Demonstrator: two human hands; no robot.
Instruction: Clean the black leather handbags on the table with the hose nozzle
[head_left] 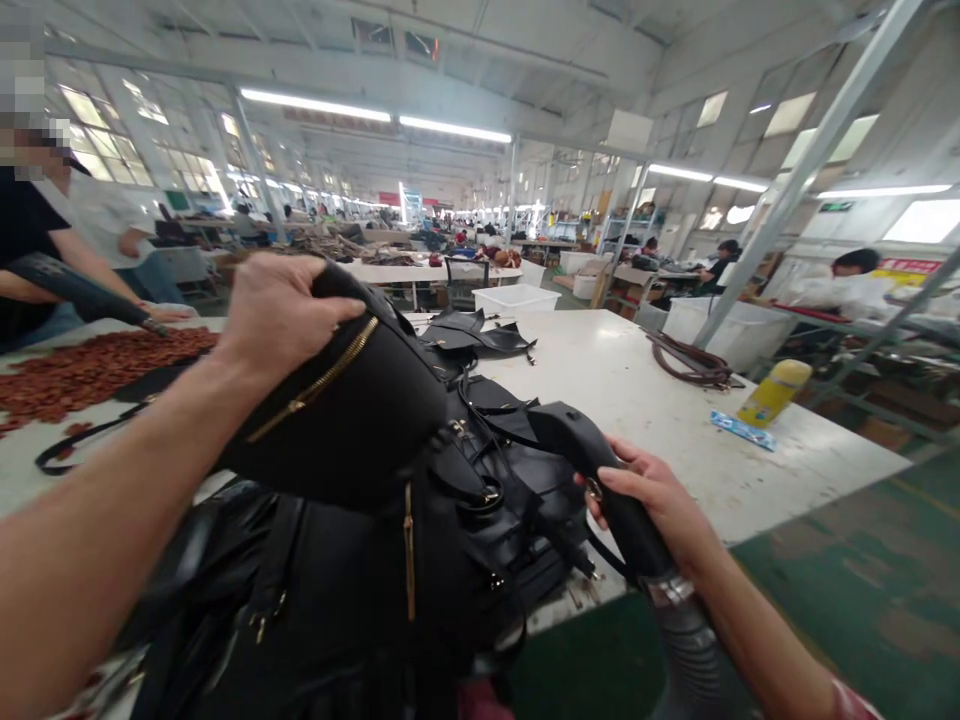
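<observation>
My left hand (pixel 276 312) is closed on the top of a black leather bag (pixel 352 400) with a gold zipper, lifting it above a pile of black bags (pixel 420 560) at the near edge of the white table (pixel 637 390). My right hand (pixel 660 500) is wrapped round the black handle of a nozzle tool (pixel 592 465) joined to a grey ribbed hose (pixel 694 650). The nozzle's tip points at the bags.
A yellow bottle (pixel 774 392) and a blue packet (pixel 742 430) lie at the table's right side, brown straps (pixel 694 362) beyond them. Reddish-brown pieces (pixel 82 370) cover the left. A person in black (pixel 30 260) stands at the far left. Others work at distant tables.
</observation>
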